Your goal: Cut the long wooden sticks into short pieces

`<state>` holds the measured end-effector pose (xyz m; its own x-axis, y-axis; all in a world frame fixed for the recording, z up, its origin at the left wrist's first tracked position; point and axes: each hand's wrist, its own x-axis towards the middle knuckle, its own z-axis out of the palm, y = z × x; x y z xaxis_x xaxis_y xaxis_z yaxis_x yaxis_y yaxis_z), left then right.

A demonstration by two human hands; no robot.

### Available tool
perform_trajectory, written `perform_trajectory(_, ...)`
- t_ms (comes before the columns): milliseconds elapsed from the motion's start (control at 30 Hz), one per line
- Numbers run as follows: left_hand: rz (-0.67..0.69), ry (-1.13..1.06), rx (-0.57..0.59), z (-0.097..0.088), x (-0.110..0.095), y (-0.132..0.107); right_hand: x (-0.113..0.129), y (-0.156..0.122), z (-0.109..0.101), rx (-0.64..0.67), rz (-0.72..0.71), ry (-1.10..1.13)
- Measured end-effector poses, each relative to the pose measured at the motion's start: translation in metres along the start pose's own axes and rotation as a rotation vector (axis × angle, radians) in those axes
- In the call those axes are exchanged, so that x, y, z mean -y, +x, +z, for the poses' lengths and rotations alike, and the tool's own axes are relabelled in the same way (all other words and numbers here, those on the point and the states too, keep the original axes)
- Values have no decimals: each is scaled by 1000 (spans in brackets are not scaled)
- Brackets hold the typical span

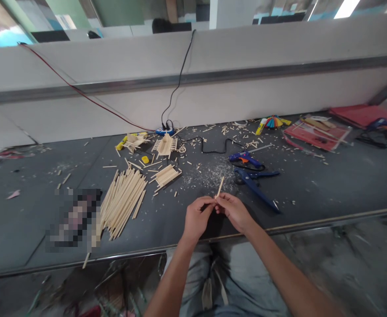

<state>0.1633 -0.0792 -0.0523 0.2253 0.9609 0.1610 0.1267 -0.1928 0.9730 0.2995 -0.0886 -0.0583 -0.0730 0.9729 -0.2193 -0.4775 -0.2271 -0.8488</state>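
Observation:
My left hand (196,216) and my right hand (233,212) meet just above the table's front edge. A short pale wooden stick (220,186) points up and away from the fingers of my right hand, which are shut on it. My left hand's fingertips are pinched together against the stick's lower end; what lies between them is hidden. A blue cutter (257,187) rests to the right, with a blue glue gun (246,158) behind it. Left of my hands lies a pile of wooden sticks (123,202). Behind it is a small flat stick panel (166,177).
Stick assemblies (165,144) stand near a blue power socket (165,131) by the white partition (114,108). Cut scraps (213,176) litter the dark table (328,185). Red packets (318,132) lie at the back right. A pixelated patch covers an object at left.

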Motion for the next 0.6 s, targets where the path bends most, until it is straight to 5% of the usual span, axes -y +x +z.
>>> perform_trajectory(600,-14,34,-22,2,3,0,3,-2,0,11,-1,-5)
